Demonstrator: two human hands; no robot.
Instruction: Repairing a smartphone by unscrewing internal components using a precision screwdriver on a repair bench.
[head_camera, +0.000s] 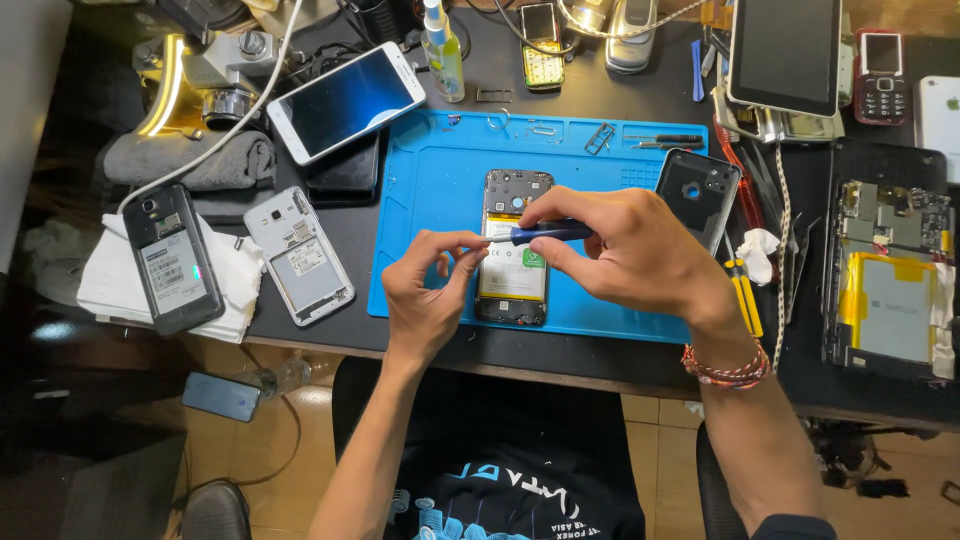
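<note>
Pinching a blue-handled screwdriver (545, 233), the right hand (625, 250) has fingers closed round it; the left hand (425, 290) pinches its tip over the opened phone (513, 245) on the blue mat (430, 190); seemingly mid-unscrewing; steadiness needed next.

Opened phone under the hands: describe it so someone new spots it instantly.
Find the blue work mat at the centre of the dark desk. The opened phone lies upright in its middle, back cover off, pale battery showing, beneath the screwdriver in the right hand. It is the only phone on the mat itself.
</note>
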